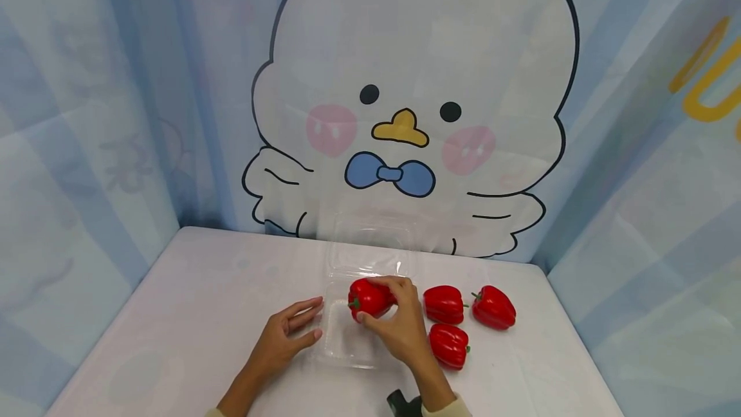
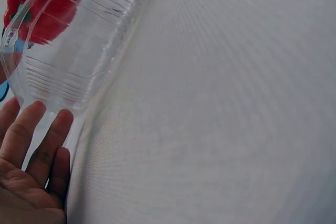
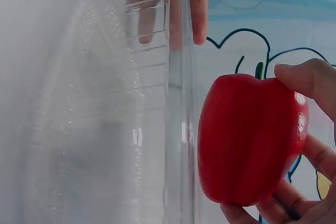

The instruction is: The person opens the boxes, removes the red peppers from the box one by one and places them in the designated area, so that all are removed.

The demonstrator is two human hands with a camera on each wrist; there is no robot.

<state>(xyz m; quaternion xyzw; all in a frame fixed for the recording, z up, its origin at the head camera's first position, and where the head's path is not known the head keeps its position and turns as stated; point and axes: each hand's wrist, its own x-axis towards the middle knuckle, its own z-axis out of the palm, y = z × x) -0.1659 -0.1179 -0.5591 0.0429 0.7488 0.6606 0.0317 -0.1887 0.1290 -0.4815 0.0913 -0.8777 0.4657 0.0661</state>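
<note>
My right hand (image 1: 399, 320) grips a red bell pepper (image 1: 368, 298) between thumb and fingers, above a clear plastic clamshell box (image 1: 347, 356). The right wrist view shows that bell pepper (image 3: 252, 140) beside the box wall (image 3: 181, 129), its green stem pointing up in that view. At the box's left side is my left hand (image 1: 283, 334), fingers extended and holding nothing. In the left wrist view the fingertips of the left hand (image 2: 37, 161) lie at the box's edge (image 2: 63, 90); whether they touch it I cannot tell.
To the right of the box lie three more red bell peppers (image 1: 444, 304) (image 1: 493, 307) (image 1: 449, 346) on the white table (image 1: 231, 288). The transparent lid (image 1: 370, 253) stands raised behind the box. A dark green object (image 1: 403, 404) shows at the front edge. A curtain printed with a cartoon bird (image 1: 417, 31) hangs behind.
</note>
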